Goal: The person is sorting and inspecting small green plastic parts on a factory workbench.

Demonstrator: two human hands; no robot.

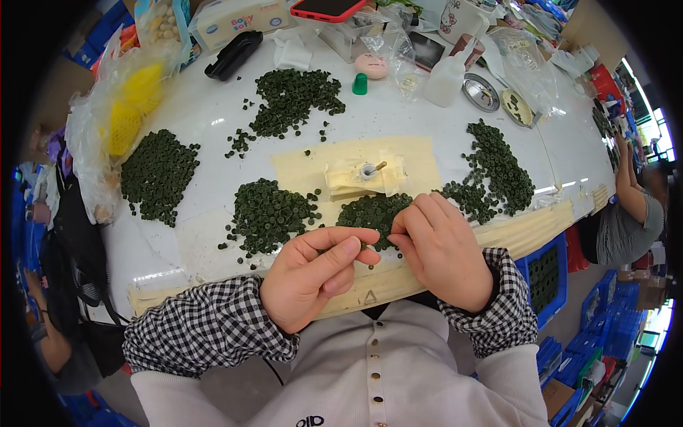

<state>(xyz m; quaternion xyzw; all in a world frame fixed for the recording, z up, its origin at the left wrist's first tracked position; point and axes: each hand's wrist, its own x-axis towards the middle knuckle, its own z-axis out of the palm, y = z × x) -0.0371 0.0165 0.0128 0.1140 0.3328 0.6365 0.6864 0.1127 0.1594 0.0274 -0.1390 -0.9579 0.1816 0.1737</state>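
Note:
My left hand (pixel 313 274) is closed in a pinch, thumb against the forefinger, above the table's near edge. Whatever its fingertips hold is too small to name. Just right of it, my right hand (pixel 445 249) also pinches with thumb and forefinger, and what lies between them is hidden. Under and beside the fingertips is a heap of small dark-green round parts (pixel 373 213). Another heap of these parts (pixel 270 213) lies beyond my left hand. Past the middle heap stands a tape-wrapped block (pixel 348 186) with a metal tube (pixel 368 171) and a wooden peg (pixel 381 166).
More green parts lie in a far heap (pixel 295 103), a left heap (pixel 160 174) and a right heap (pixel 501 171). A white squeeze bottle (pixel 446 82), a round metal tin (pixel 481 92) and a black case (pixel 235 55) stand farther back. A blue crate (pixel 562 267) is below the right edge.

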